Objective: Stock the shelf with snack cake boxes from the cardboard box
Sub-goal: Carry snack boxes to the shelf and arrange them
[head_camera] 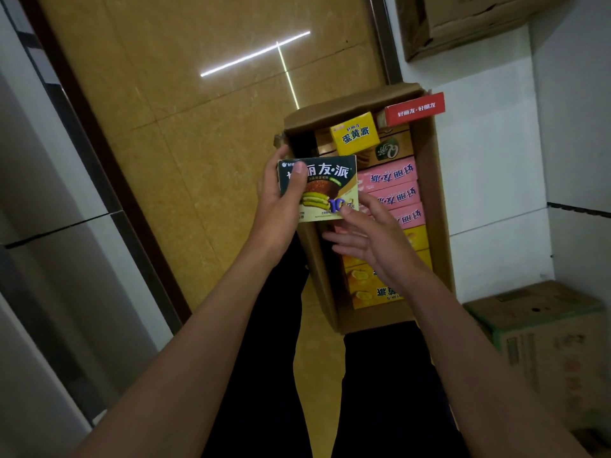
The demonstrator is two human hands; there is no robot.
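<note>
Green snack box [325, 183] gripped by L hand [281, 203], R hand [367, 236] touching.

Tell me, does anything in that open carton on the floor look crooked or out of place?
Yes. In the cardboard box, the pink boxes lie in a neat row, but a small yellow box sits tilted on top at the far end, and a red box pokes out over the far right rim.

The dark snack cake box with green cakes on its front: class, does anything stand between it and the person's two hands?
Nothing visible does. The left hand already grips the dark snack cake box by its left end, thumb on the front. The right hand touches its lower right corner with the thumb, above the open brown cardboard box.
</note>
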